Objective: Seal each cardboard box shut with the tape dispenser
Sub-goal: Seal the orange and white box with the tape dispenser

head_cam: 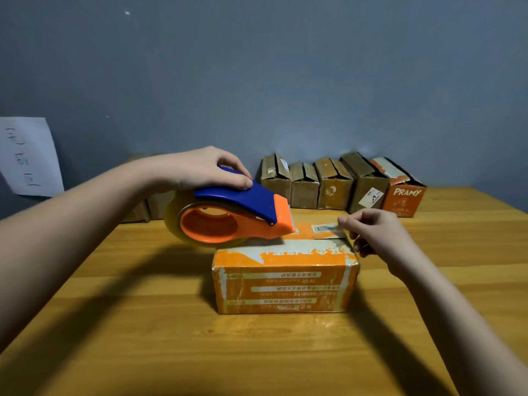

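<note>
An orange cardboard box (pixel 285 284) stands in the middle of the wooden table, its top flaps folded down with a seam showing. My left hand (pixel 200 168) grips the blue handle of the orange and blue tape dispenser (pixel 228 215), held just above the box's left top edge. A strip of clear tape (pixel 317 228) runs from the dispenser's blade rightward over the box top. My right hand (pixel 377 235) pinches the free end of that tape above the box's far right corner.
Several cardboard boxes (pixel 337 184) stand in a row against the grey wall at the back, the rightmost an orange one (pixel 403 195) marked PRAMY. More brown boxes (pixel 148 204) sit behind my left arm. A sheet of paper (pixel 28 155) hangs on the wall at left.
</note>
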